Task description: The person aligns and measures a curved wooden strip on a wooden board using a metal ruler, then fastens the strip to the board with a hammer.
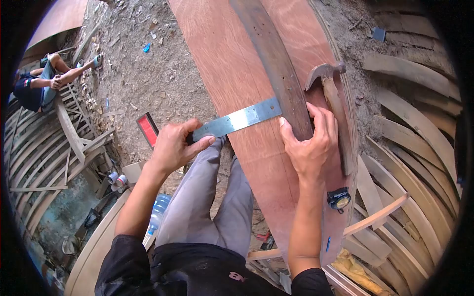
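My left hand [170,145] is closed on the dark handle end of a try square [247,117], whose wide steel blade reaches right across a reddish plywood sheet [207,34]. The blade's far end, with a small hole, meets the left edge of a curved dark wooden piece [276,64]. My right hand [313,145] grips the near end of this piece, thumb on its left side and fingers on its right. Just right of that hand lies a claw hammer [332,91] with a wooden handle.
On the plywood's near part are a tape measure [339,201] and a blue pen [328,243]. Curved timbers [419,123] are stacked at right. A red-and-black box [147,129] and a water bottle [159,212] are on the left. A seated person [42,84] is at far left.
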`<act>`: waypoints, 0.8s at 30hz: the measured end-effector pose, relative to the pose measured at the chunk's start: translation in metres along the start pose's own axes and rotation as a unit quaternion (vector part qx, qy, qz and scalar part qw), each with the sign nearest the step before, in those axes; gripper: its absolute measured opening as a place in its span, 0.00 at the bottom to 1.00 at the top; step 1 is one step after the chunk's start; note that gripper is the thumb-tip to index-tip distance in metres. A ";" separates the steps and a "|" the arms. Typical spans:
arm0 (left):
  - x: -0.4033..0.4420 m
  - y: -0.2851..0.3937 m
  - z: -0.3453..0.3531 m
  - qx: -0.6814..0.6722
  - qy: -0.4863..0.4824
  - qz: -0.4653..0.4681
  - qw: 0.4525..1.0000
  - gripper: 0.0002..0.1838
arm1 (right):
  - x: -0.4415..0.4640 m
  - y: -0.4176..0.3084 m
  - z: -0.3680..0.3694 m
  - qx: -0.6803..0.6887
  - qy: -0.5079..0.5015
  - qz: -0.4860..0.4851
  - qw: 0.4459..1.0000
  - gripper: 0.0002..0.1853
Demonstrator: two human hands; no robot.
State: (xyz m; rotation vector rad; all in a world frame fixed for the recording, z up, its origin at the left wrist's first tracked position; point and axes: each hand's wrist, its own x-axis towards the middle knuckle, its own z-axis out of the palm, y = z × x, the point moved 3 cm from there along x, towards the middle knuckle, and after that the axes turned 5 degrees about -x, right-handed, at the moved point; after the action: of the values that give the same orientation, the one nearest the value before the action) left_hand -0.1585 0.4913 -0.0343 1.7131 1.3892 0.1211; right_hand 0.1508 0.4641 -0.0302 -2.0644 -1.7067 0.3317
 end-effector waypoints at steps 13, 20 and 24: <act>-0.001 0.000 -0.003 0.018 0.011 0.002 1.000 0.24 | 0.140 -0.057 0.009 -0.066 -0.049 -0.106 0.991 0.32; -0.001 -0.002 -0.003 0.011 0.010 0.009 1.000 0.25 | 0.196 -0.071 0.042 -0.141 -0.198 -0.051 0.969 0.43; 0.000 -0.001 -0.005 0.010 0.005 0.002 1.000 0.23 | 0.197 -0.069 0.043 -0.129 -0.181 -0.063 0.973 0.38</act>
State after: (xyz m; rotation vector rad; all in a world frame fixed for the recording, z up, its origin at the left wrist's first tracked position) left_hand -0.1619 0.4937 -0.0320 1.7336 1.3986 0.1183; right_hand 0.1134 0.6732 -0.0167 -2.1618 -2.1878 0.4926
